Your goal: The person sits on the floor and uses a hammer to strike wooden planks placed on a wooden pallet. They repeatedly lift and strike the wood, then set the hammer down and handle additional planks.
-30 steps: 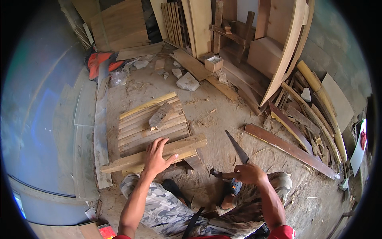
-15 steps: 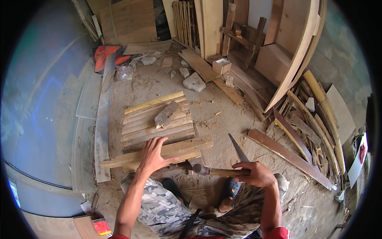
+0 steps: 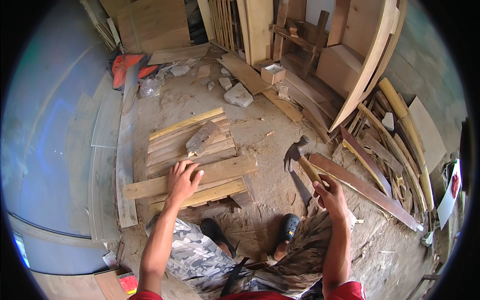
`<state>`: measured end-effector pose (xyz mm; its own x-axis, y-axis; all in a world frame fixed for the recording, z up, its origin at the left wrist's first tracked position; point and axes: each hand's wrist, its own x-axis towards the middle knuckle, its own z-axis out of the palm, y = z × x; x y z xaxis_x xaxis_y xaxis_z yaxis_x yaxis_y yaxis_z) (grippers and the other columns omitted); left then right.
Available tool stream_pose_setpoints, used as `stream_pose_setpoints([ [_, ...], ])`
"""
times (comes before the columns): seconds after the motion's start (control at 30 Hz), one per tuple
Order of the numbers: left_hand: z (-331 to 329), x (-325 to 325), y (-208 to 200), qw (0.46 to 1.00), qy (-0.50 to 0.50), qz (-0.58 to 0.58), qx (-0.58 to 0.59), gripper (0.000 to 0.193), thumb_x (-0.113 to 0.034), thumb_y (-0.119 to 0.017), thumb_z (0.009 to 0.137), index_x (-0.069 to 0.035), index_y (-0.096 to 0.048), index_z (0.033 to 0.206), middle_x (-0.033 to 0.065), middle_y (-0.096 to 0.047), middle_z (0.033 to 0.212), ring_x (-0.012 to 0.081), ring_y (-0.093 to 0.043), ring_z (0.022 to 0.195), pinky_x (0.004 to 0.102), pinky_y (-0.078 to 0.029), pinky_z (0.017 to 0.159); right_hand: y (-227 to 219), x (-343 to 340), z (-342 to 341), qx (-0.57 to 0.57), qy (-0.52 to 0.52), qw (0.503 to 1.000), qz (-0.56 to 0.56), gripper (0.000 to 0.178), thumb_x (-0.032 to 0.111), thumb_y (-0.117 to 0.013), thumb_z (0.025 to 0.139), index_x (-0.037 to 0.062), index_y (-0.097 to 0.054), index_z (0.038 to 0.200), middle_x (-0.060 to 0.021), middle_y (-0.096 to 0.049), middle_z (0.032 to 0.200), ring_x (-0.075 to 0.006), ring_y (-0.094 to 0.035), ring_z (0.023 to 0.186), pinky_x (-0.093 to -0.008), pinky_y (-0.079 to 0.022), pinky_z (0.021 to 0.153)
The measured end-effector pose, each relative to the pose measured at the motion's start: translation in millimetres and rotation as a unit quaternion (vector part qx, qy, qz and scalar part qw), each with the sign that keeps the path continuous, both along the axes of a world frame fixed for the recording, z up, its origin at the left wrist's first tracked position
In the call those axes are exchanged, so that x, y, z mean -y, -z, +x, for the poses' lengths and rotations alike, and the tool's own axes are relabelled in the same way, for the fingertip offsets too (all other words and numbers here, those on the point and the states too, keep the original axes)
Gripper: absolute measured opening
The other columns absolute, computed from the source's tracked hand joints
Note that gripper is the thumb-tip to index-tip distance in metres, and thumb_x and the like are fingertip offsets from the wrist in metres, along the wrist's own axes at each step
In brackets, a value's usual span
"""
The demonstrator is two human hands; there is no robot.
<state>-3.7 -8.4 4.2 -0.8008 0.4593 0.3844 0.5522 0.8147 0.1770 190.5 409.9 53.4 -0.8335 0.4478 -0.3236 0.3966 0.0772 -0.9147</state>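
My left hand (image 3: pixel 183 184) lies over a wooden plank (image 3: pixel 225 170), with its fingers bent toward the far edge and its thumb on the top face. That plank rests across a slatted wooden panel (image 3: pixel 165 156) on the floor in front of me. A short, rough wood block (image 3: pixel 202 138) sits farther up on the slats. In my right hand (image 3: pixel 331 194) is a claw hammer (image 3: pixel 309 169), gripped by its wooden handle with the metal head raised forward and to the left. Below the hammer, a handsaw (image 3: pixel 300 188) lies on the floor, its handle partly hidden near my right knee.
Scrap wood (image 3: pixel 372 150) is piled at the right beside a long brown board (image 3: pixel 360 190). A large wooden cabinet frame (image 3: pixel 345 70) stands at the back right. Stone chunks (image 3: pixel 238 95) and a small box (image 3: pixel 272 74) lie farther back. Sheet panels (image 3: pixel 102 165) lean along the left wall.
The plank under my left hand has shifted away from me and lies flatter, exposing the panel's yellowish near slat. My right hand has swung the hammer's head from pointing left to pointing forward.
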Motion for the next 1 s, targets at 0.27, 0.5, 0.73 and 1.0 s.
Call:
stream_pose_setpoints([
  [0.27,1,9,7,0.977,-0.212,0.01,0.0,0.047,-0.056,-0.064,0.09,-0.014,-0.074,0.11,0.0065,-0.066,0.121,0.0276,-0.057,0.115,0.0478,-0.032,0.106,7,-8,-2,0.01,0.048,0.993,-0.105,0.045,0.027,-0.069,0.095,-0.0022,-0.058,0.128,-0.0018,-0.057,0.072,-0.0058,-0.042,0.045,-0.0236,-0.03,0.041],
  [0.5,15,47,-7,0.971,-0.193,-0.076,0.121,0.074,-0.065,-0.067,0.083,-0.007,-0.059,0.129,0.0127,-0.062,0.13,0.0327,-0.052,0.127,0.0542,-0.021,0.117,5,-5,2,-0.025,0.053,0.994,-0.087,0.048,0.025,-0.072,0.094,-0.002,-0.057,0.13,-0.0016,-0.056,0.073,-0.0061,-0.043,0.046,-0.0233,-0.03,0.042],
  [0.73,48,50,-29,0.982,-0.137,-0.008,0.134,0.08,-0.055,-0.083,0.072,-0.008,-0.055,0.13,0.0133,-0.063,0.12,0.0329,-0.056,0.119,0.0465,-0.032,0.108,11,1,6,-0.072,-0.029,0.991,0.113,0.061,0.028,-0.078,0.087,0.0024,-0.056,0.138,-0.0092,-0.069,0.088,-0.0143,-0.06,0.068,-0.0314,-0.049,0.063],
  [1.0,49,50,-19,0.99,-0.099,-0.049,0.086,0.08,-0.066,-0.079,0.07,-0.004,-0.066,0.118,0.012,-0.066,0.112,0.0291,-0.057,0.111,0.0424,-0.036,0.099,-44,27,-29,-0.156,-0.25,0.938,0.183,0.05,0.023,-0.082,0.085,0.0082,-0.066,0.13,-0.0119,-0.075,0.102,-0.0154,-0.068,0.086,-0.0303,-0.054,0.082],
])
